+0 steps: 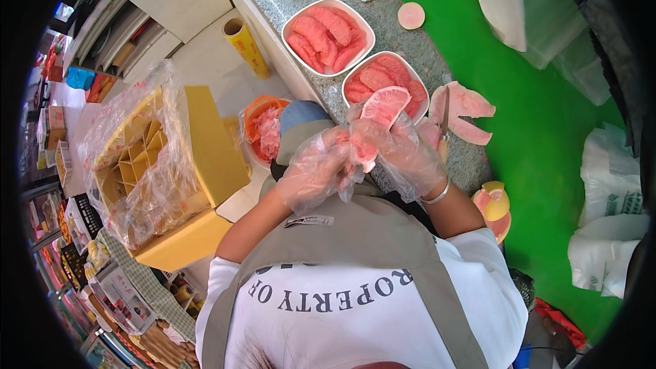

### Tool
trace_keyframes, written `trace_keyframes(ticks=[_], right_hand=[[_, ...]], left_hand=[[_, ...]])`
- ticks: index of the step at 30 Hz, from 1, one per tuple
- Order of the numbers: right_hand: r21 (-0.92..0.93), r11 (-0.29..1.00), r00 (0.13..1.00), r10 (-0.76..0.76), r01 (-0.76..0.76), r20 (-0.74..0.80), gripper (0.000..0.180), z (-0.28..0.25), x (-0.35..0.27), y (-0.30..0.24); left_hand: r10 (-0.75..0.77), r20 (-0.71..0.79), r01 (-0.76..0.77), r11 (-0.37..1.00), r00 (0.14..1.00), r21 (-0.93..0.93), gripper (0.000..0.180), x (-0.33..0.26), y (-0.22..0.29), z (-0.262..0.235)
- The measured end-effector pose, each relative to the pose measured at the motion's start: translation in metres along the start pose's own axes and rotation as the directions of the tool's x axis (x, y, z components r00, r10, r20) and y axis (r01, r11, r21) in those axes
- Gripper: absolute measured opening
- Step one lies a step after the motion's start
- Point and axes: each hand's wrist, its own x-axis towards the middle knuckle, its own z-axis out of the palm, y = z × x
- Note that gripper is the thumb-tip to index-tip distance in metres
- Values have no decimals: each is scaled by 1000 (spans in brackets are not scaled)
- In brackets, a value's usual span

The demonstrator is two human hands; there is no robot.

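Holding pomelo wedge (386, 106) in my right grip (413, 158), left grip (316, 167) pinching pulp piece (363, 147); probably soft, tears easily: take edges.

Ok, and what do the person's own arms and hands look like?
The left hand and right hand wear thin, clear, crinkled plastic gloves. A shiny silver-coloured band circles the right wrist. Both forearms are bare, below short, white sleeves.
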Motion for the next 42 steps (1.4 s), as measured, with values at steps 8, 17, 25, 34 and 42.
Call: trace_keyframes(ticks=[8, 17, 25, 34, 42], right_hand=[[-53, 994, 993, -95, 92, -69, 14, 0, 1, 8], [-127, 980, 980, -169, 156, -104, 13, -1, 0, 15], [-254, 946, 970, -228, 201, -82, 13, -12, -2, 20], [-101, 980, 927, -197, 173, -320, 22, -14, 2, -4], [-282, 959, 907, -140, 25, -397, 27, -48, -9, 36]], left_hand=[[55, -1, -54, 986, 999, -155, 39, 9, -25, -9], [-8, -31, -3, 940, 999, -342, 31, 8, -6, -4], [-37, -141, 30, 998, 989, -52, 17, 7, 3, 2], [157, -164, -217, 855, 974, -471, 37, 11, -3, -14], [268, -184, -311, 575, 946, -757, 43, 30, 4, -51]])
